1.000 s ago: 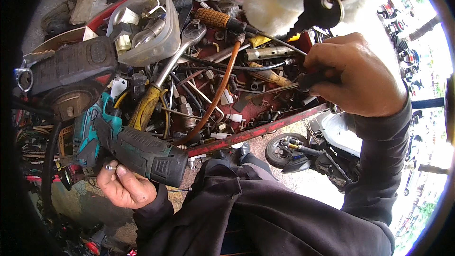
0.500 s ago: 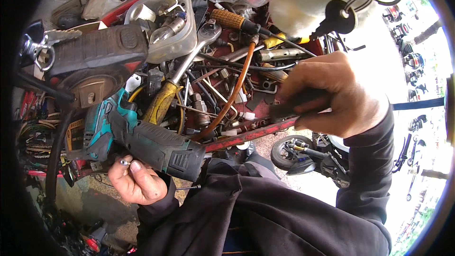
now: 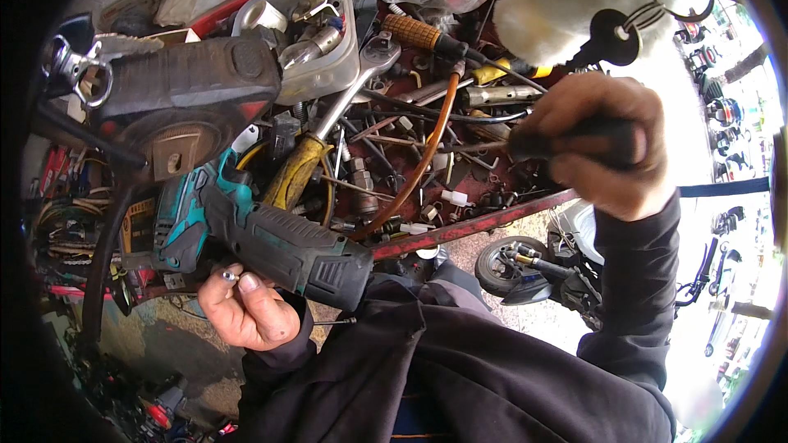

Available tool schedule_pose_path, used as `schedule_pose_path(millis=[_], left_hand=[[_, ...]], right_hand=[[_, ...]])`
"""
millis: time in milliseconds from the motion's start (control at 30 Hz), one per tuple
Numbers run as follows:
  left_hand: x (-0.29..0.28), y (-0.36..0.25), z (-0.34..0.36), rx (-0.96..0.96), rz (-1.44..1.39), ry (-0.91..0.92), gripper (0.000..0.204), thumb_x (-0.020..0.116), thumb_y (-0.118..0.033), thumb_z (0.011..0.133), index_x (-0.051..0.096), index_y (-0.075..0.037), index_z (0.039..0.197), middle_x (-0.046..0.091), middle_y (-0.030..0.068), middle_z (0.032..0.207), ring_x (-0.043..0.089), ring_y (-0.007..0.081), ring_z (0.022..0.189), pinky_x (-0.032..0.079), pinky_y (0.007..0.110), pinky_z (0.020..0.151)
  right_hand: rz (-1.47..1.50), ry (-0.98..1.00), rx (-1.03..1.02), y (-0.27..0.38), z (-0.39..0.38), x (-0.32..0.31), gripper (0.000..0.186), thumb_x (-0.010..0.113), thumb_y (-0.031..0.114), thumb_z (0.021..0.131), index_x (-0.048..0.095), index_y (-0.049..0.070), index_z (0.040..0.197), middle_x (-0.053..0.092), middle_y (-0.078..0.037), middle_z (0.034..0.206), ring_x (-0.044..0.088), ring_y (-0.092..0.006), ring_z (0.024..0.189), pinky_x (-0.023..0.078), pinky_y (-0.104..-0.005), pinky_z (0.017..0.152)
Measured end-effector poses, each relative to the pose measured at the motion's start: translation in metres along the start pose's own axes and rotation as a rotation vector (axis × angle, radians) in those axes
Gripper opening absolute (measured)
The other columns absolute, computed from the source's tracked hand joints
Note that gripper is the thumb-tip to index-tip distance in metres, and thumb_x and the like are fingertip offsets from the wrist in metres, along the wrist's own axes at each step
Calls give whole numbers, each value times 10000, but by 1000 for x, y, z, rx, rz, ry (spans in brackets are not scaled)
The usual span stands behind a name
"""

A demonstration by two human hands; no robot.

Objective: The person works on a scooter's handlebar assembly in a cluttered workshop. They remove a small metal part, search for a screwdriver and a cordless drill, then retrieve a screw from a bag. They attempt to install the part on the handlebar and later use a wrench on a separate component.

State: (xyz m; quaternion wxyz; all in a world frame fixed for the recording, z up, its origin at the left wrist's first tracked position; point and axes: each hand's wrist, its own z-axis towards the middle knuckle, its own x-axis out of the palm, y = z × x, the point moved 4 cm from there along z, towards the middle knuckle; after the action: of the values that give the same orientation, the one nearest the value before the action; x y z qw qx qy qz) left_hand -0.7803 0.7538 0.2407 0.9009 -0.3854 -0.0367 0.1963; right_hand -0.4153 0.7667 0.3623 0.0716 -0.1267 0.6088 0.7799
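My left hand pinches a thin cable with a small silver end fitting, just below a teal and black cordless power tool. My right hand, slightly blurred, is closed round a black tool handle. It is held above the right part of a red tool tray crowded with sockets, rods, fittings and an orange hose. A yellow-handled ratchet lies left of the hose.
A clear tub of parts, a grimy black tool body and a screwdriver with orange grip are in the tray area. Keys hang beside white fluff. A scooter stands beyond the tray; more vehicles line the right.
The view has shifted, with the tray sliding right in the frame. My right hand has moved and turned, still round the black handle. My left hand keeps its pinch on the cable end.
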Motion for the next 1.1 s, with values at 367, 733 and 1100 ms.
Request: schedule_pose_path(millis=[367, 733, 1100], left_hand=[[-3, 5, -1, -12, -12, 11, 174, 619, -71, 953, 579, 46, 1075, 607, 124, 972, 591, 201, 883, 483, 304, 840], [-3, 6, -2, 18, -1, 7, 171, 589, -41, 951, 564, 54, 1091, 591, 122, 943, 582, 201, 891, 479, 294, 820], [-2, 5, 0, 38, 45, -24, 162, 570, -30, 941, 575, 66, 1071, 592, 125, 932, 572, 192, 853, 460, 283, 787]], right_hand=[[-162, 247, 177, 0, 8, -8, 214, 786, 120, 685, 708, -20, 826, 702, -70, 729, 669, -145, 649, 520, -261, 632], [-316, 16, 85, 24, 0, -29, 211, 732, 20, 683, 659, -19, 877, 654, -79, 734, 626, -134, 647, 498, -253, 604], [-196, -149, 59, 9, 5, -20, 156, 779, 89, 749, 660, -5, 786, 657, -33, 649, 613, -88, 567, 472, -233, 537]])
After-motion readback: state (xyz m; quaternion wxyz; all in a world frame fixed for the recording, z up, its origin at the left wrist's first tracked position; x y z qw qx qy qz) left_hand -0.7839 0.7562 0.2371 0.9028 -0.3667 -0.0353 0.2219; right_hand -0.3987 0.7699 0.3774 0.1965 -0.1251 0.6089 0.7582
